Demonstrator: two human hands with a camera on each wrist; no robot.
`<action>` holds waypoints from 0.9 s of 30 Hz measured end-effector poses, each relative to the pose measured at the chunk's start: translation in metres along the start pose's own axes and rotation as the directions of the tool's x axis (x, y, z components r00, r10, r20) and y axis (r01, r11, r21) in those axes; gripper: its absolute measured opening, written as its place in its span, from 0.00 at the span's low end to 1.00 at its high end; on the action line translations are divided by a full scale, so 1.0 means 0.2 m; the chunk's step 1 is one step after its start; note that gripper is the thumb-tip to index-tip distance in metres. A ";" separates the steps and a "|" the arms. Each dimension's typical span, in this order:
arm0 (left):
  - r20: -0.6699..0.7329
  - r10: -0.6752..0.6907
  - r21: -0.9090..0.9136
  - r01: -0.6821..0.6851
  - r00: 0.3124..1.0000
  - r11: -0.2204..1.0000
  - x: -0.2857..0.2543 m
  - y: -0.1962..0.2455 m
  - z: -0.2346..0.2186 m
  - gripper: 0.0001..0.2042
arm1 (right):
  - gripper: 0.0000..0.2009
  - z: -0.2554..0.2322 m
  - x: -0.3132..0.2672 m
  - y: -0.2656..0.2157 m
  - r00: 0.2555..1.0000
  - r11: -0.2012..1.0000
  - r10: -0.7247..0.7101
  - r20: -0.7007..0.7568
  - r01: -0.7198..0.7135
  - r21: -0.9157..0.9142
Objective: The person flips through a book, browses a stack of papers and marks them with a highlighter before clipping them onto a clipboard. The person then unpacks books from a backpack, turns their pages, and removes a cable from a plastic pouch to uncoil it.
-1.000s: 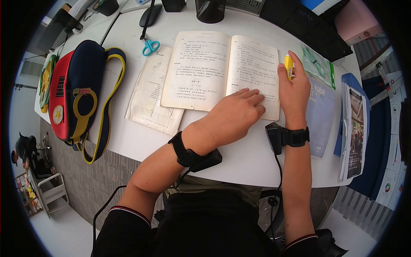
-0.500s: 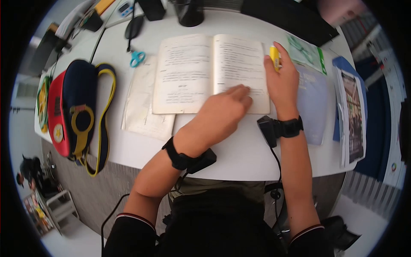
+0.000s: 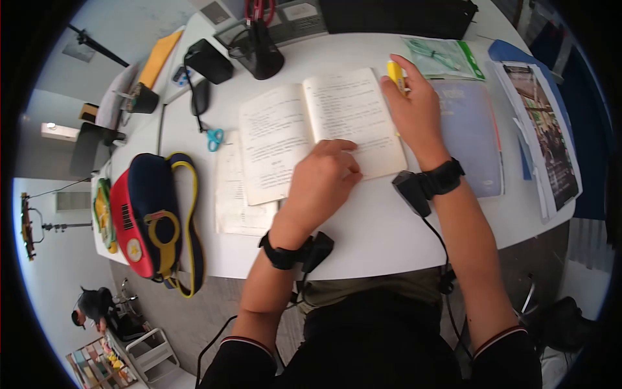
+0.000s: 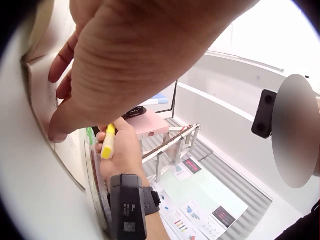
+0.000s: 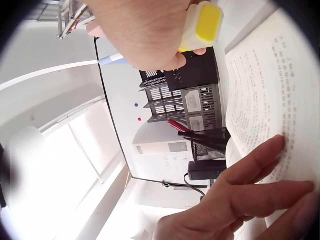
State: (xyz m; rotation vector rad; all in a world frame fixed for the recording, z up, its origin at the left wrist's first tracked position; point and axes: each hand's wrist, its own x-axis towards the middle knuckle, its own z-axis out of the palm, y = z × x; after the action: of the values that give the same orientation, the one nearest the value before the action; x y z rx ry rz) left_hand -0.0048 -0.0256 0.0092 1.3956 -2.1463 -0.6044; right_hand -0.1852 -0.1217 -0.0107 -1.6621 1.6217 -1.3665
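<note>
An open book [image 3: 348, 104] with printed text lies on the white desk. My left hand [image 3: 322, 178] rests on the lower part of its right page, near the spine. In the right wrist view, the fingers [image 5: 260, 197] of that hand are spread, tips down at the text. My right hand [image 3: 418, 117] stands along the book's right edge and holds a yellow highlighter [image 3: 395, 76] upright between thumb and fingers. The left wrist view shows this highlighter [image 4: 108, 142] too, with its translucent end towards the camera. A worn paper booklet [image 3: 243, 217] lies partly hidden beneath the book.
Left of the book are turquoise scissors [image 3: 214, 139] and a red and navy bag [image 3: 149, 214]. A mesh pen holder [image 3: 262, 59] stands behind. To the right lie a lilac folder [image 3: 470, 136], a clear packet [image 3: 447, 58] and a clipboard of papers [image 3: 541, 129].
The head view has turned, so the desk appears tilted and shifted. My left hand's fingertips have moved leftward over the right page, towards the spine. My right hand still holds the highlighter.
</note>
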 end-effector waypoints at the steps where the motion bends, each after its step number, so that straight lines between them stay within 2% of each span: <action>1: 0.005 0.002 0.008 -0.002 1.000 1.000 0.00 0.01 0.00 0.03 | 0.21 -0.01 0.00 -0.02 0.999 0.999 0.043 0.021 -0.044 0.028; 2: 0.001 0.013 0.025 -0.013 1.000 1.000 0.00 0.01 0.01 0.02 | 0.21 -0.02 0.00 -0.03 0.996 0.995 0.084 0.043 -0.086 0.050; 6: -0.005 0.033 0.062 -0.032 0.999 0.998 0.00 0.03 0.03 0.02 | 0.21 -0.01 0.01 0.01 0.999 0.998 0.034 -0.024 -0.033 0.058; 9: 0.008 0.023 0.060 -0.024 1.000 0.998 0.00 0.03 0.04 0.03 | 0.20 -0.02 0.02 0.02 0.994 0.979 0.109 -0.017 -0.105 0.175; 11: -0.025 0.069 0.076 -0.067 0.997 0.995 0.01 0.03 0.02 0.04 | 0.20 -0.02 0.03 0.01 0.982 0.891 0.166 -0.091 -0.110 0.440; 12: -0.010 0.025 0.025 -0.025 1.000 0.999 0.00 0.04 0.00 0.04 | 0.19 -0.03 0.03 0.00 0.976 0.854 0.185 -0.118 -0.100 0.511; 14: 0.002 -0.018 -0.020 0.018 1.000 1.000 0.00 0.07 -0.05 0.04 | 0.20 -0.05 0.04 -0.01 0.973 0.834 0.197 -0.120 -0.102 0.542; 17: -0.074 -0.010 -0.023 0.008 0.997 1.000 -0.04 0.07 -0.14 0.05 | 0.20 -0.05 0.04 -0.01 0.970 0.807 0.217 -0.105 -0.118 0.578; 19: -0.077 -0.239 -0.142 0.226 0.968 0.964 -0.09 0.07 -0.18 0.05 | 0.21 -0.04 0.04 0.00 0.973 0.824 0.205 -0.106 -0.114 0.554; 20: -0.105 -0.305 -0.158 0.287 0.946 0.945 -0.12 0.09 -0.21 0.05 | 0.21 -0.04 0.04 0.00 0.972 0.823 0.209 -0.110 -0.114 0.556; 21: -0.129 -0.362 -0.186 0.336 0.923 0.923 -0.17 0.06 -0.22 0.06 | 0.21 -0.04 0.04 0.00 0.973 0.825 0.207 -0.097 -0.120 0.553; 23: -0.189 -0.374 -0.247 0.324 0.908 0.913 -0.21 0.03 -0.21 0.06 | 0.21 -0.05 0.04 0.00 0.974 0.827 0.207 -0.091 -0.124 0.549; 24: -0.176 -0.551 -0.389 0.457 0.816 0.800 -0.28 0.00 -0.20 0.06 | 0.21 -0.04 0.05 0.00 0.974 0.822 0.212 -0.083 -0.132 0.554; 25: -0.131 -0.707 -0.518 0.561 0.695 0.646 -0.35 -0.02 -0.19 0.07 | 0.21 -0.04 0.04 0.00 0.973 0.817 0.219 -0.073 -0.142 0.558; 26: -0.130 -0.741 -0.552 0.573 0.659 0.606 -0.39 -0.03 -0.19 0.09 | 0.21 -0.04 0.04 0.01 0.972 0.817 0.222 -0.075 -0.144 0.558; 27: -0.126 -0.743 -0.553 0.576 0.657 0.602 -0.43 -0.02 -0.18 0.09 | 0.21 -0.04 0.05 0.01 0.974 0.821 0.215 -0.078 -0.137 0.555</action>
State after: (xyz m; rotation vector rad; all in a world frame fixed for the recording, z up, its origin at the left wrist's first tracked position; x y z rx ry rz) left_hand 0.0507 0.0484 0.0199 1.8353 -1.0188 -0.9867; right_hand -0.1940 -0.1280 -0.0057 -1.0715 1.2423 -1.6753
